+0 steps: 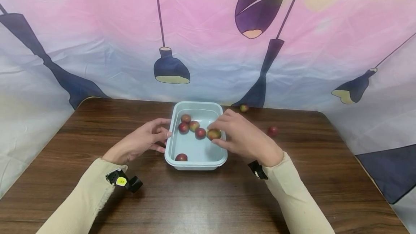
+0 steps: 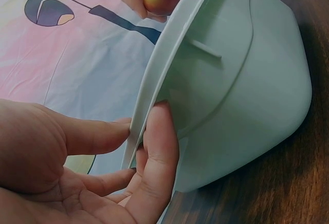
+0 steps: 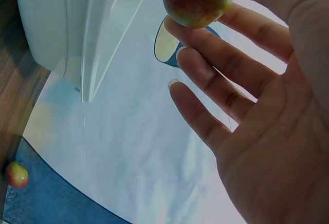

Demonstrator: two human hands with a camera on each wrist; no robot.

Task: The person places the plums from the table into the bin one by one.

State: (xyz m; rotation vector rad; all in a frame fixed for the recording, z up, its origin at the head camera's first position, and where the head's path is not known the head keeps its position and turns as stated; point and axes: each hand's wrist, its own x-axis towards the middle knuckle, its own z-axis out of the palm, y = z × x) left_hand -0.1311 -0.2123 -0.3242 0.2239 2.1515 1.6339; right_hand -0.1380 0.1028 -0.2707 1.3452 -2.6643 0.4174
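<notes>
Wooden table supports the tray, lying below and left of the fingers of the right hand, their tips pinching a round fruit, while the left hand pinches the tray's opposite rim.

Forearms angled inward; left grip pinching; right grip pinching, outer fingers extended.

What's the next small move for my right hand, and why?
I'd probably lower the fruit into the tub and let go: your right hand pinches it above the opening, your left hand grips the tub's rim, and other fruits lie inside.
</notes>
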